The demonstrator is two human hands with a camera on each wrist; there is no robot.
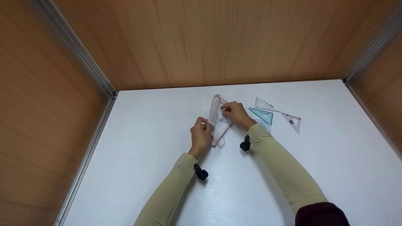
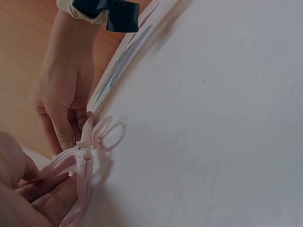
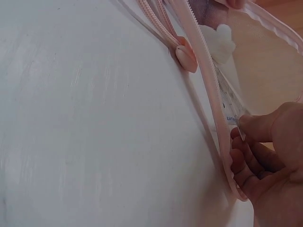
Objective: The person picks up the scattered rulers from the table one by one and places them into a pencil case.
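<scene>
Pouch (image 1: 217,121): a pink zippered pouch is held upright on the white table (image 1: 150,175), near the table's far middle, between the two hands.
Left hand (image 1: 200,134): the near end of the pouch is gripped by curled fingers (image 2: 45,187); the pink zip tape and a looped pull cord (image 2: 110,133) are seen just beyond the fingertips in the left wrist view.
Right hand (image 1: 237,113): the far upper edge of the pouch is pinched; in the right wrist view the fingers (image 3: 248,161) are curled against the zip side, with a clear ruler (image 3: 232,101) seen inside the open mouth.
Position relative to grip: the pouch spans the gap between both hands and is touched by each.
Set squares: a blue one (image 1: 262,115) and two clear ones (image 1: 266,105) (image 1: 293,121) are laid flat on the table, just right of the right hand.
Surroundings: the table is enclosed by wooden walls (image 1: 201,40).
</scene>
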